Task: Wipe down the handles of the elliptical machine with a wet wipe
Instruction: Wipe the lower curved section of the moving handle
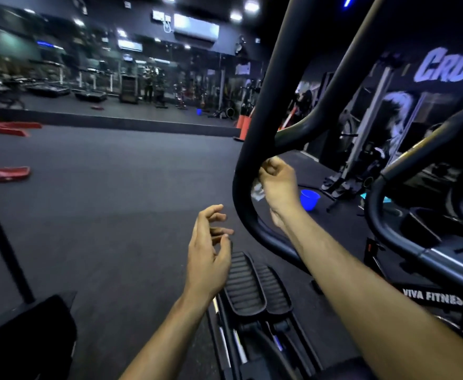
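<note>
Wiping underway, frame centre: right hand [277,185] pinching crumpled white wet wipe [257,190] against curved black padded handle [242,171]; left hand [211,248] slack, empty. Next, likely: slide along bar.

2 bare forearms [362,283], no sleeves.

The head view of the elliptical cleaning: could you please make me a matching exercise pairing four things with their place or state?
Things:
1. wet wipe
2. left hand
3. blue bucket
4. foot pedals

Place or state:
A. on the floor beyond the handle
B. side by side, low, below the hands
C. held against the black handle by the right hand
D. fingers loosely curled, holding nothing

Pairs: 1-C, 2-D, 3-A, 4-B
</note>
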Action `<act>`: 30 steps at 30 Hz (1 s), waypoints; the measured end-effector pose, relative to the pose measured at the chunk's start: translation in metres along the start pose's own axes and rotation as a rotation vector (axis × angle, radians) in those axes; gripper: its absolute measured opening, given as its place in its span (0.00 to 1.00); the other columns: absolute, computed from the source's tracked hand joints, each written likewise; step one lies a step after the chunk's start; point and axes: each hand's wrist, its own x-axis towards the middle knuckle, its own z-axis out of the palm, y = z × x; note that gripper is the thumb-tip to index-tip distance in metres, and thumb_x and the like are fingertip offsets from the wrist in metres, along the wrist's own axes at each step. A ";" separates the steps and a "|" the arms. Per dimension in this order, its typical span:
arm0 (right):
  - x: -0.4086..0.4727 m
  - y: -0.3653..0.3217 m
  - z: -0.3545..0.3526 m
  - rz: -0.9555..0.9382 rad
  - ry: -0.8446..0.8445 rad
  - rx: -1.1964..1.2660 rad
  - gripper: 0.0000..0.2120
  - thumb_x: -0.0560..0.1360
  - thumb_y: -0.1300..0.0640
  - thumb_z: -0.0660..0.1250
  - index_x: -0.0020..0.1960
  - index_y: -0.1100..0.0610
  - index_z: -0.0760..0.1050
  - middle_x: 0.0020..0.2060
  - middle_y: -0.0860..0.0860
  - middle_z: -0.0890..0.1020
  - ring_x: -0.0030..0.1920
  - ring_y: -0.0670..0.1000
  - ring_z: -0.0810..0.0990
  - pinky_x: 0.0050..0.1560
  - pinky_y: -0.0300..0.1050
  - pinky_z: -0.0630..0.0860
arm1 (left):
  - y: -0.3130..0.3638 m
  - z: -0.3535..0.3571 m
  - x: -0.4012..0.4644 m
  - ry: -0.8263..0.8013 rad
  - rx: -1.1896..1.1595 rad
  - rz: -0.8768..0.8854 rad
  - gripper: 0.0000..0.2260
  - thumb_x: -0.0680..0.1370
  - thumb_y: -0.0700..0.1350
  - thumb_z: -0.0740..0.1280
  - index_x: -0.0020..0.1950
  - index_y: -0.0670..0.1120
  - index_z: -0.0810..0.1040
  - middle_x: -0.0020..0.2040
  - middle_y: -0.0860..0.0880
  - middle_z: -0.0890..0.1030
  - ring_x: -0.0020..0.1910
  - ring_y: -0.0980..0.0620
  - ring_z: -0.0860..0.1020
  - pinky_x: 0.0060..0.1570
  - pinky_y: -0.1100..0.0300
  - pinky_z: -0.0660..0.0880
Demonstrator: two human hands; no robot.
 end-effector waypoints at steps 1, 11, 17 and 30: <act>-0.005 0.003 -0.001 -0.005 -0.045 0.002 0.13 0.79 0.68 0.62 0.44 0.54 0.80 0.38 0.50 0.83 0.33 0.45 0.77 0.34 0.39 0.71 | 0.000 -0.001 -0.003 0.012 0.006 -0.005 0.23 0.81 0.31 0.62 0.67 0.56 0.71 0.60 0.51 0.78 0.52 0.53 0.83 0.47 0.62 0.78; -0.018 -0.008 -0.033 -0.134 -0.409 -0.325 0.15 0.75 0.63 0.63 0.52 0.47 0.82 0.45 0.45 0.86 0.43 0.45 0.82 0.50 0.49 0.79 | 0.016 0.010 -0.009 0.061 0.012 -0.014 0.20 0.80 0.32 0.63 0.65 0.54 0.72 0.55 0.51 0.81 0.47 0.52 0.85 0.42 0.69 0.74; -0.023 -0.017 -0.040 -0.047 -0.604 -0.447 0.16 0.73 0.66 0.61 0.51 0.54 0.84 0.38 0.46 0.85 0.38 0.45 0.79 0.42 0.39 0.75 | 0.023 0.024 -0.021 0.013 -0.010 -0.011 0.21 0.78 0.38 0.63 0.61 0.64 0.72 0.53 0.54 0.80 0.46 0.48 0.83 0.42 0.62 0.78; -0.009 0.013 -0.065 -0.095 -0.688 -0.883 0.10 0.75 0.63 0.63 0.44 0.52 0.81 0.41 0.48 0.85 0.44 0.51 0.82 0.47 0.48 0.77 | 0.020 0.041 -0.032 -0.055 0.039 -0.024 0.23 0.79 0.33 0.63 0.61 0.62 0.74 0.52 0.57 0.80 0.47 0.50 0.84 0.46 0.58 0.79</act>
